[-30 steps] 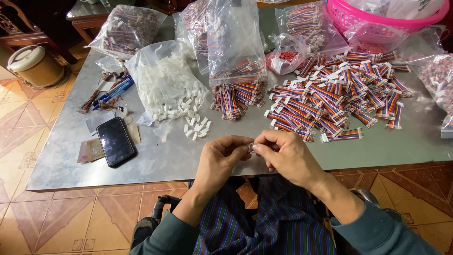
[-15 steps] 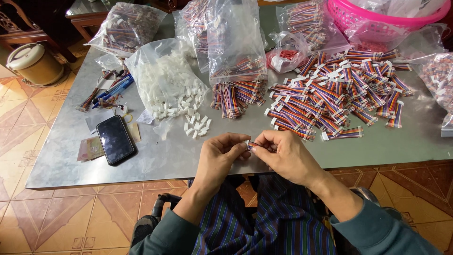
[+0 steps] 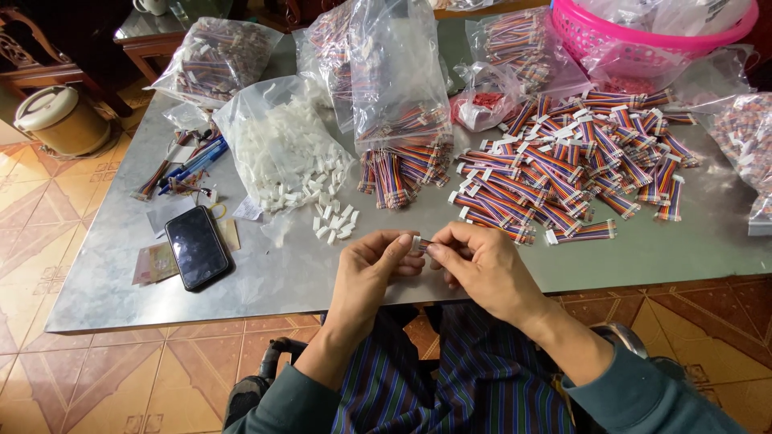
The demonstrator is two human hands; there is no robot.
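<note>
My left hand (image 3: 371, 269) and my right hand (image 3: 480, 265) meet over the near edge of a metal table (image 3: 273, 281). Between their fingertips they pinch a small white connector (image 3: 416, 243) with a short striped ribbon cable. Just beyond the hands lie loose white connectors (image 3: 331, 219) spilled from a clear bag (image 3: 277, 145). To the right spreads a pile of finished multicoloured ribbon cables (image 3: 563, 161). An upright clear bag (image 3: 400, 88) holds more striped cables.
A black phone (image 3: 196, 246) lies at the left beside banknotes (image 3: 153, 264) and pens (image 3: 191, 163). Further bags of cables (image 3: 217, 60) sit at the back. A pink basket (image 3: 643, 28) stands at the back right. A cream-coloured pot (image 3: 60, 119) is on the tiled floor.
Both hands stay together at the table edge, with only small finger movements on the connector and cable.
</note>
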